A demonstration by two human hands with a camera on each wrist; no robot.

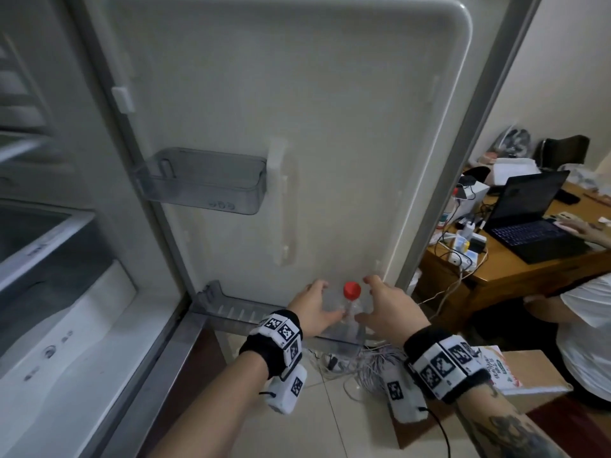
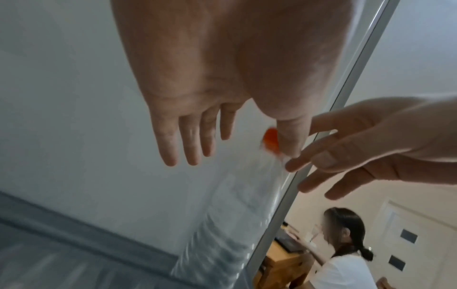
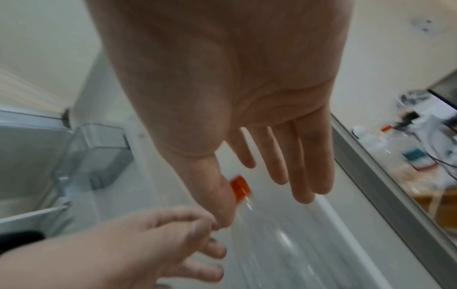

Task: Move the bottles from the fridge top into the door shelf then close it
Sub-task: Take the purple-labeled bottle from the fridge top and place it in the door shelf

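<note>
A clear plastic bottle (image 1: pixel 450 310) with a red cap (image 1: pixel 450 290) stands upright at the right end of the bottom door shelf (image 1: pixel 231 317) of the open fridge door. My left hand (image 1: pixel 317 302) is just left of it and my right hand (image 1: pixel 386 302) just right, both with fingers spread straight. Each thumb lies close to the bottle's shoulder; I cannot tell if either touches it. In the left wrist view my left hand (image 2: pixel 197 117) shows an open palm beside the blurred cap (image 2: pixel 270 140). The right hand (image 3: pixel 259 127) is open over the bottle (image 3: pixel 272 244).
An upper grey door shelf (image 1: pixel 205 180) holds nothing visible. The fridge interior with drawers (image 1: pixel 49 259) is at the left. Beyond the door edge are cables on the floor (image 1: pixel 363 361), a cardboard box (image 1: pixel 529 375), and a seated person at a wooden desk with a laptop (image 1: pixel 535 219).
</note>
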